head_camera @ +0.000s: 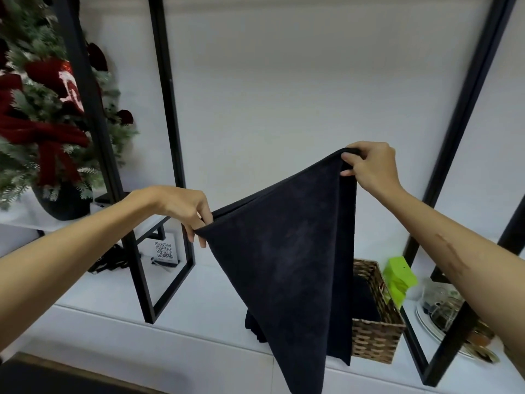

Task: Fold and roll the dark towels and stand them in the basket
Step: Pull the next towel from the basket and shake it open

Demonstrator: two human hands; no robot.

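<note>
Obs.: I have one dark towel (287,268) up in the air over the white counter (199,305), stretched along its top edge between both hands. My left hand (181,207) pinches the lower left corner, thumb and fingers closed on the hem. My right hand (372,166) sits higher and farther right, fingers curled round the other corner, which is bunched in the grip. The cloth hangs in a long point toward the near edge of the counter, doubled at the right side where a second layer shows behind the front one.

Judgement: holding it by two corners lets the weight pull it flat, so the edges can be matched for a fold. The uneven height of the hands leaves the top edge slanted; I would level them first.

Task things: the wicker basket (375,331) stands on the counter just behind the hanging towel, to the right. Something dark lies inside it, probably a towel, but I cannot tell whether it is rolled. More dark cloth (252,322) lies on the counter behind the towel's left side.

Surroundings: black frame uprights (167,115) stand left and right of the work area. A green box (399,277) and stacked plates with glassware (443,314) crowd the basket's right. A QR-code card (164,251) and a decorated tree in a dark pot (42,123) sit far left.

Obstruction: the towel itself hides most of the basket opening.
</note>
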